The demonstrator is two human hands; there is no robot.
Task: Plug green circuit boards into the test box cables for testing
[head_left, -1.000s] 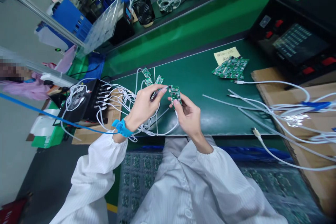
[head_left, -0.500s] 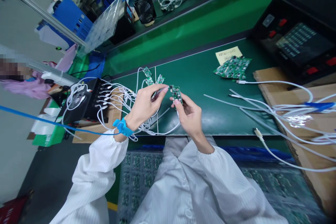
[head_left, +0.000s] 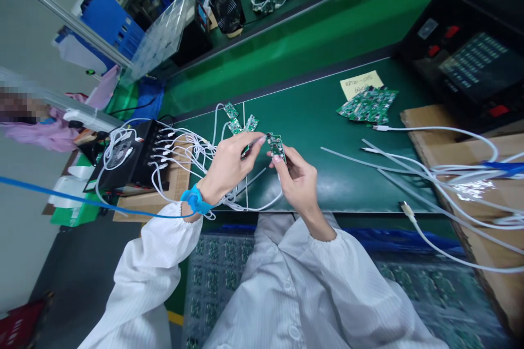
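Near the middle of the green mat, my right hand (head_left: 299, 177) grips a small green circuit board (head_left: 275, 145) between thumb and fingers. My left hand (head_left: 231, 162), with a blue strap (head_left: 196, 200) at its wrist, is closed in a pinch just left of that board. A small dark piece (head_left: 246, 151) shows between its fingers, mostly hidden, perhaps another board. A few more boards (head_left: 235, 126) lie behind my left hand, with white cables (head_left: 197, 147) beside them. Farther right, a pile of green boards (head_left: 370, 105) rests against a yellow paper note (head_left: 360, 83).
At the left a black box (head_left: 137, 158) has several white cables plugged in. A black device with a screen (head_left: 475, 62) stands at the right, near loose cables (head_left: 434, 169) on cardboard (head_left: 491, 278). Across the bench are a fan (head_left: 227, 10) and another person's hands.
Both my hands have shifted very slightly to the right in view, still holding their things. The whole scene has moved a little, and the other person's hands have moved up.
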